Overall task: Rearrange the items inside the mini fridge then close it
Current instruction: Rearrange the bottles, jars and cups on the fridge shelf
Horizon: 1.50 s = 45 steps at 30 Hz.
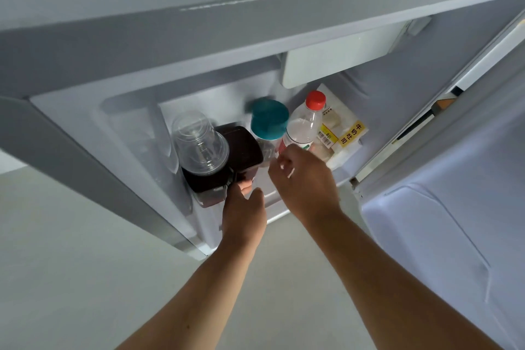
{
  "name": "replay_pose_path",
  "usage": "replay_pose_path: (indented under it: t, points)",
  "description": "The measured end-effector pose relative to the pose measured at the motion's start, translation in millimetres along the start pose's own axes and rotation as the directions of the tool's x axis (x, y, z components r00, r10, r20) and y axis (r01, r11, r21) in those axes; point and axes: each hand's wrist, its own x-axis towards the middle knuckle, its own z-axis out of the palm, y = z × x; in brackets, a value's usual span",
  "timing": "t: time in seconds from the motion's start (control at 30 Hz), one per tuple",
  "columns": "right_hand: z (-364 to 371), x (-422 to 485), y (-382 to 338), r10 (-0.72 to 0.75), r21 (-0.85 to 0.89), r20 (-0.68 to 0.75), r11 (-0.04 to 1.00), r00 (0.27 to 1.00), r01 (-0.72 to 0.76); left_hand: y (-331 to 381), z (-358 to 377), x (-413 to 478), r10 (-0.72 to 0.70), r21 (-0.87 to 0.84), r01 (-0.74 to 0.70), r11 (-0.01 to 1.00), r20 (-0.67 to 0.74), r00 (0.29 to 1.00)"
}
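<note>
The mini fridge [85,128] stands open below me. On its floor at the left sits a dark brown box [247,150] with an upturned clear plastic cup [199,142] on top. My left hand [244,207] grips the box's front edge. Right of the box stand a jar with a teal lid [268,119] and a clear bottle with a red cap [305,125]. My right hand [301,179] is curled around the base of the bottle. A wrapped bread pack with a yellow label [346,131] leans in the back right corner.
The fridge door [454,207] hangs open at the right, its white inner lining facing me. A white freezer flap [335,62] sits at the top of the cavity. Pale floor [71,264] lies under my arms.
</note>
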Motion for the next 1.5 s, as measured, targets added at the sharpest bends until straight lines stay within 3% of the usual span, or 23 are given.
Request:
replay_pose_path:
  t: [0.07, 0.13, 0.23, 0.37, 0.5, 0.57, 0.63, 0.7, 0.77, 0.83, 0.97, 1.03, 1.1, 1.17, 1.3, 1.4, 1.5]
  points:
    - [17.0, -1.0, 3.1, 0.146, 0.075, 0.230, 0.983, 0.962, -0.167, -1.3, -0.4, 1.2, -0.009, -0.002, 0.009, 1.000, 0.007, 1.000]
    - [30.5, 2.8, 4.2, 0.270, 0.186, 0.426, 0.908, 0.864, -0.376, -2.3, -1.3, 2.6, -0.034, -0.028, 0.034, 0.999, 0.015, 0.999]
    - [45.0, 9.1, -2.2, 0.327, 0.272, 0.545, 0.802, 0.772, -0.531, -3.4, -2.0, 5.9, -0.048, -0.053, 0.049, 0.997, 0.019, 0.999]
    - [54.7, 8.0, -8.1, 0.307, 0.245, 0.509, 0.844, 0.805, -0.477, -1.6, -0.8, 9.3, -0.035, -0.147, 0.036, 0.988, 0.010, 0.999]
    - [46.2, 5.4, -7.9, 0.327, 0.321, 0.542, 0.771, 0.774, -0.550, -0.4, 1.6, 12.6, -0.006, -0.149, 0.013, 0.989, 0.048, 0.999]
    - [39.0, 1.6, -6.0, 0.322, 0.301, 0.526, 0.795, 0.787, -0.526, -0.5, 4.3, 13.8, -0.021, -0.171, 0.030, 0.985, 0.058, 0.998]
    - [30.0, -4.3, -1.9, 0.321, 0.194, 0.334, 0.897, 0.886, -0.398, -0.2, 5.9, 12.7, -0.041, -0.144, 0.049, 0.988, 0.059, 0.997]
    - [11.8, -5.8, 1.0, 0.272, 0.116, -0.009, 0.956, 0.962, -0.269, 3.2, 7.0, 7.8, -0.053, -0.114, 0.063, 0.991, 0.086, 0.995]
    - [-8.9, 1.0, 6.5, 0.266, 0.163, -0.253, 0.960, 0.930, -0.230, 8.5, 8.2, 2.7, 0.034, -0.032, -0.031, 0.999, 0.094, 0.995]
    - [-26.1, 16.9, 11.8, 0.311, 0.226, -0.325, 0.943, 0.893, -0.246, 18.9, 9.6, -3.6, 0.168, 0.072, -0.175, 0.982, 0.086, 0.982]
    - [-44.6, 48.9, 11.7, 0.282, 0.156, -0.089, 0.951, 0.955, -0.266, 52.7, 11.0, -13.1, 0.459, 0.192, -0.454, 0.870, 0.019, 0.888]
    - [-46.2, 59.3, 12.6, 0.228, 0.070, 0.054, 0.970, 0.972, -0.231, 72.2, 10.1, -10.3, 0.633, 0.343, -0.593, 0.728, -0.006, 0.774]
    - [-48.8, 66.8, 12.2, 0.204, 0.005, 0.120, 0.979, 0.972, -0.206, 90.7, 9.8, -2.1, 0.732, 0.547, -0.637, 0.543, 0.064, 0.678]
    - [-52.9, 72.9, 10.0, 0.203, 0.021, 0.133, 0.978, 0.970, -0.207, 108.2, 10.0, 6.5, 0.719, 0.674, -0.603, 0.427, 0.153, 0.679]
    - [-54.6, 80.3, 5.6, 0.203, 0.018, 0.160, 0.978, 0.966, -0.209, 126.7, 17.6, 27.9, 0.573, 0.794, -0.526, 0.306, 0.288, 0.767]
    - [-53.5, 81.1, 2.7, 0.172, -0.003, 0.181, 0.985, 0.968, -0.175, 131.2, 19.8, 39.7, 0.539, 0.818, -0.494, 0.296, 0.284, 0.793]
    - [-58.2, 80.6, 2.6, 0.136, -0.055, 0.213, 0.990, 0.968, -0.127, 125.2, 21.3, 44.7, 0.593, 0.790, -0.525, 0.316, 0.267, 0.760]
